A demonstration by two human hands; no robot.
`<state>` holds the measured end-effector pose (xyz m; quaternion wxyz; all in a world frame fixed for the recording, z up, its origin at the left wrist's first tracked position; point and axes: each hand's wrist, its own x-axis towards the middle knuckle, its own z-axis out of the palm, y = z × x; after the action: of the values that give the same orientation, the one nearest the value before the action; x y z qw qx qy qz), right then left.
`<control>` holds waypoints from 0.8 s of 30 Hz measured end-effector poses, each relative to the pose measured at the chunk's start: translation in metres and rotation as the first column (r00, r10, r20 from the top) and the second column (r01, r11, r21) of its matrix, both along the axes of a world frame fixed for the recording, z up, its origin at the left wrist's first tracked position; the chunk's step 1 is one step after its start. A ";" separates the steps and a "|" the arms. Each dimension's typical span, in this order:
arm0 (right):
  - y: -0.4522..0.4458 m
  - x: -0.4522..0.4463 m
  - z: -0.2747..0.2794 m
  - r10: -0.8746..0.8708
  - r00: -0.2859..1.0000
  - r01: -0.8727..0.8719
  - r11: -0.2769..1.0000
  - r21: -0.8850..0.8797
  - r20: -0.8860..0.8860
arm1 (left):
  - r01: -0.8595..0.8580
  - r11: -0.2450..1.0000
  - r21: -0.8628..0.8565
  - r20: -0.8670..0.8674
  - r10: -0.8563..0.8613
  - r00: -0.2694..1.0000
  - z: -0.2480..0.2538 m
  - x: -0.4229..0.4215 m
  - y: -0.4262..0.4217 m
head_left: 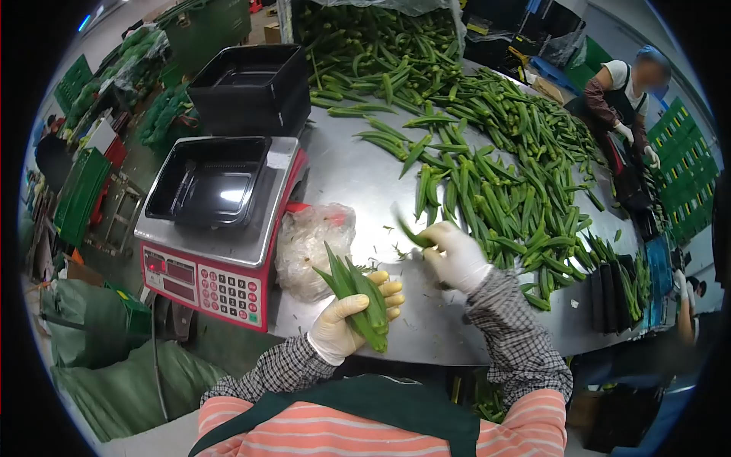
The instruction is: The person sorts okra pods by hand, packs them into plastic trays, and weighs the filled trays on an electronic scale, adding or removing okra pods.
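Observation:
Several green okra pods (pixel 363 297) lie bunched in my left hand (pixel 346 320), which wears a white glove and has its fingers wrapped round them, near the table's front edge. To its right, my gloved right hand (pixel 455 257) pinches a single okra pod (pixel 410 231), whose far end is blurred. Beyond the right hand, loose okra (pixel 495 194) covers part of the metal table (pixel 358 164). A clear plastic bag (pixel 312 247) lies just beyond my left hand.
An empty black tray (pixel 209 183) sits on the red scale (pixel 205 282) at the left. Behind it are stacked black trays (pixel 251 91). Black trays with okra (pixel 613 293) stand at the right edge. A co-worker (pixel 620 99) stands at the far right.

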<state>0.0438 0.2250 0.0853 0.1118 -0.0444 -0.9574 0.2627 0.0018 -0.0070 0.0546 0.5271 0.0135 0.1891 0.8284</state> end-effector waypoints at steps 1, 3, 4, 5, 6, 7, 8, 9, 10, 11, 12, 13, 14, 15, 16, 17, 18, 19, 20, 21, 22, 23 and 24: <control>0.000 0.003 0.003 -0.054 0.998 0.050 0.994 -0.100 -0.037 | -0.010 1.000 -0.002 -0.007 0.010 1.000 0.001 -0.001 0.000; 0.003 0.008 0.010 -0.059 0.997 0.069 0.943 -0.324 0.041 | -0.020 1.000 0.003 -0.029 0.020 0.999 0.006 -0.003 0.003; -0.002 0.010 0.022 -0.019 0.982 0.091 0.916 -0.391 0.186 | 0.006 0.999 0.052 -0.020 -0.005 1.000 0.005 -0.005 0.004; -0.010 0.015 0.027 0.033 0.980 0.057 0.899 -0.433 0.198 | -0.016 0.999 0.044 -0.022 0.017 1.000 0.006 -0.005 0.007; -0.019 0.019 0.029 0.091 0.988 -0.033 0.908 -0.417 0.122 | -0.035 0.999 0.036 -0.023 0.036 0.999 0.008 -0.004 0.009; -0.030 0.023 0.030 0.151 0.987 -0.120 0.911 -0.394 0.047 | -0.053 0.998 0.028 -0.024 0.054 0.998 0.008 -0.003 0.011; -0.041 0.026 0.031 0.230 0.971 -0.200 0.927 -0.317 0.062 | -0.048 0.999 0.026 -0.018 0.048 0.999 0.005 -0.004 0.013; -0.050 0.028 0.030 0.304 0.949 -0.277 0.930 -0.241 0.082 | -0.039 0.999 0.024 -0.012 0.039 0.999 0.001 -0.004 0.012; -0.056 0.027 0.027 0.267 0.951 -0.235 0.951 -0.200 0.153 | -0.027 0.999 0.022 -0.010 0.027 1.000 -0.002 -0.005 0.012; -0.051 0.024 0.031 0.272 0.949 -0.240 0.951 -0.198 0.159 | -0.027 0.999 0.033 0.012 0.026 1.000 -0.003 -0.006 0.012; -0.043 0.016 0.036 0.280 0.946 -0.247 0.949 -0.197 0.165 | -0.029 0.999 0.042 0.035 0.028 0.999 -0.005 -0.007 0.011; -0.037 0.010 0.040 0.291 0.941 -0.257 0.946 -0.198 0.169 | -0.035 0.998 0.050 0.056 0.032 0.998 -0.004 -0.010 0.011; -0.025 0.004 0.029 0.210 0.975 -0.192 0.960 -0.203 0.070 | -0.037 0.999 0.027 0.089 0.035 0.995 0.000 -0.011 0.010; -0.015 -0.005 0.031 0.097 0.990 -0.061 0.950 -0.307 0.102 | -0.045 0.999 0.000 0.085 0.045 0.995 0.004 -0.013 0.009; -0.002 -0.019 0.031 -0.036 0.989 0.052 0.992 -0.111 0.146 | -0.053 0.998 -0.026 0.081 0.055 0.995 0.006 -0.014 0.007; 0.011 -0.031 0.025 -0.145 0.987 0.137 0.984 0.111 0.066 | -0.062 0.997 -0.052 0.077 0.066 0.995 0.007 -0.014 0.006; 0.027 -0.044 0.017 -0.217 0.973 0.198 0.961 0.195 0.080 | -0.064 0.997 -0.049 0.061 0.067 0.996 0.008 -0.014 0.005; 0.038 -0.054 0.014 -0.273 0.958 0.254 0.950 0.181 0.090 | -0.055 0.997 -0.051 0.063 0.059 0.996 0.009 -0.014 0.003; 0.051 -0.068 0.007 -0.302 0.953 0.281 0.923 0.262 0.040 | -0.048 0.997 -0.053 0.063 0.052 0.997 0.010 -0.014 0.001; 0.060 -0.082 0.006 -0.319 0.947 0.297 0.920 0.257 0.047 | -0.043 0.998 -0.055 0.062 0.046 0.997 0.010 -0.015 0.000; 0.067 -0.097 0.005 -0.328 0.944 0.300 0.908 0.294 0.049 | -0.043 0.997 -0.062 0.060 0.047 0.997 0.008 -0.015 -0.002; 0.074 -0.111 0.005 -0.337 0.940 0.303 0.894 0.330 0.051 | -0.047 0.996 -0.079 0.067 0.052 0.996 0.008 -0.016 -0.004; 0.079 -0.126 0.006 -0.380 0.915 0.296 0.860 0.416 0.135 | -0.051 0.994 -0.097 0.074 0.059 0.996 0.008 -0.016 -0.005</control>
<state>-0.0821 0.3040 0.0916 0.0601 -0.2175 -0.9735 0.0386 -0.0147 -0.0120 0.0630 0.5110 -0.0484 0.2083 0.8326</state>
